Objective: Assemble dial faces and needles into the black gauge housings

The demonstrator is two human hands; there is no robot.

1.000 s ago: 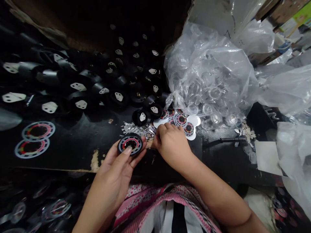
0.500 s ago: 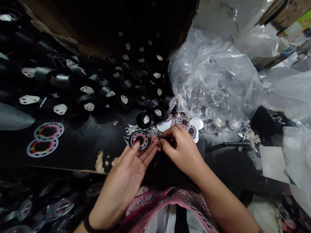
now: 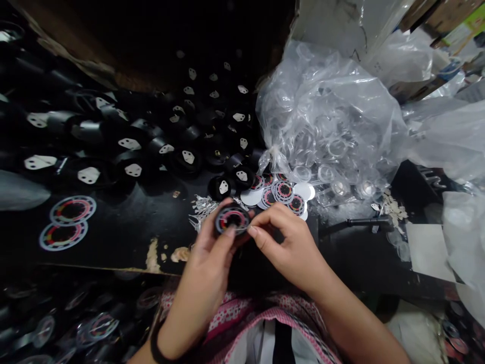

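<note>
My left hand (image 3: 210, 255) is closed around a small round black gauge (image 3: 232, 220), its dial face up with a red and white scale ring. The thumb lies at the near edge of the dial. My right hand (image 3: 290, 247) is pinched at the gauge's right edge; a thin pale sliver shows by the fingertips, too small to name. Just behind the gauge lies a heap of small white pointer-like pieces (image 3: 200, 208). Printed dial discs (image 3: 282, 192) and plain white discs (image 3: 252, 197) lie beyond my right hand.
Many black round housings (image 3: 188, 157) with white plates crowd the back left. A clear bag (image 3: 333, 111) of transparent rings stands back right. Two dial discs (image 3: 63, 235) overlap at left. A black-handled tool (image 3: 367, 222) and white card (image 3: 431, 251) lie right. Gauges (image 3: 100, 326) fill the lower left.
My left fingers have gone from stretched out to curled around the gauge, which has shifted right and tilted. My right hand has come to the gauge's edge, still pinched.
</note>
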